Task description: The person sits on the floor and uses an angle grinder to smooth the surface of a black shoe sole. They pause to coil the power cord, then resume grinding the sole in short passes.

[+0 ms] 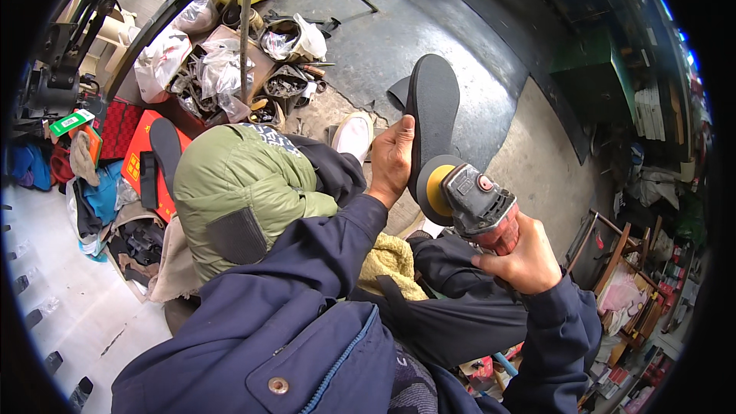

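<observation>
My left hand [393, 157] is closed around the edge of a black shoe sole [437, 103], its textured face turned up toward me. Whether an upper is attached beneath it is hidden. In my right hand [529, 257] is an angle grinder [483, 199] with a grey and red body, gripped at its red part. The grinder's round disc [438, 190], with a yellow centre, lies at the near end of the sole and seems to touch it. Whether the disc is spinning cannot be seen.
A green quilted padded piece [238, 192] lies left of my arm. Beyond it are plastic bags [218, 69] and open sacks of small parts. A metal post [245, 42] rises there. Cluttered shelves [652, 284] line the right side, and a yellow cloth [391, 267] rests on my lap.
</observation>
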A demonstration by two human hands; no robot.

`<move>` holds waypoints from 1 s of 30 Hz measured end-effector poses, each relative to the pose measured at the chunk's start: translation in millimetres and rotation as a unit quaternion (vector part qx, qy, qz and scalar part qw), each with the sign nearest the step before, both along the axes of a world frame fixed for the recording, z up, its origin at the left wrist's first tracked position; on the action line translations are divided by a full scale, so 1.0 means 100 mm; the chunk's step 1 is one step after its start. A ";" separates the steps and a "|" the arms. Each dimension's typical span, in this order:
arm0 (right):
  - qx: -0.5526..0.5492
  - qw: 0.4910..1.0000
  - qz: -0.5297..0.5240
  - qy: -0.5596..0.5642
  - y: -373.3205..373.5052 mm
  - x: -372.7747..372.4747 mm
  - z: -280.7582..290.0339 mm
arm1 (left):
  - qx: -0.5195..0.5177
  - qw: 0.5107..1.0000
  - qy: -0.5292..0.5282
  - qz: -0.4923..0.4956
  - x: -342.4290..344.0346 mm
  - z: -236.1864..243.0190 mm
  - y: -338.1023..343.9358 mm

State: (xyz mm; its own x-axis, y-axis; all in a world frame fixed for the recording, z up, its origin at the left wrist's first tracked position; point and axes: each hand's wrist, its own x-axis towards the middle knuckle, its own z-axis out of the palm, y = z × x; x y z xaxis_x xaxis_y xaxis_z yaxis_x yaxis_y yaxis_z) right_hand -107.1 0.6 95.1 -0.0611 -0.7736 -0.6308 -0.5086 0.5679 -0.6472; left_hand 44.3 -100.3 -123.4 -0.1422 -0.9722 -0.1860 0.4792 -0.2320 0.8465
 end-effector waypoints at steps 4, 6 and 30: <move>0.026 1.000 0.005 0.007 -0.05 0.03 -0.02 | -0.007 1.000 -0.019 0.024 -0.02 -0.02 0.01; 0.004 1.000 0.016 0.006 -0.05 0.03 -0.04 | -0.014 0.999 -0.030 0.021 -0.02 -0.05 0.01; -0.005 0.999 0.039 0.031 0.07 0.05 -0.05 | -0.009 0.999 -0.035 -0.003 0.04 -0.08 0.04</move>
State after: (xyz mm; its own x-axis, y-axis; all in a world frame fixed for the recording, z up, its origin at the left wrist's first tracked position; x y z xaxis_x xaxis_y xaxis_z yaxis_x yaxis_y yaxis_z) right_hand -101.9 7.4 89.6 -0.0393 -0.7837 -0.6199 -0.5908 0.5185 -0.6181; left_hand 48.4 -96.8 -131.8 -0.1353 -0.9748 -0.1775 0.4169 -0.2185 0.8823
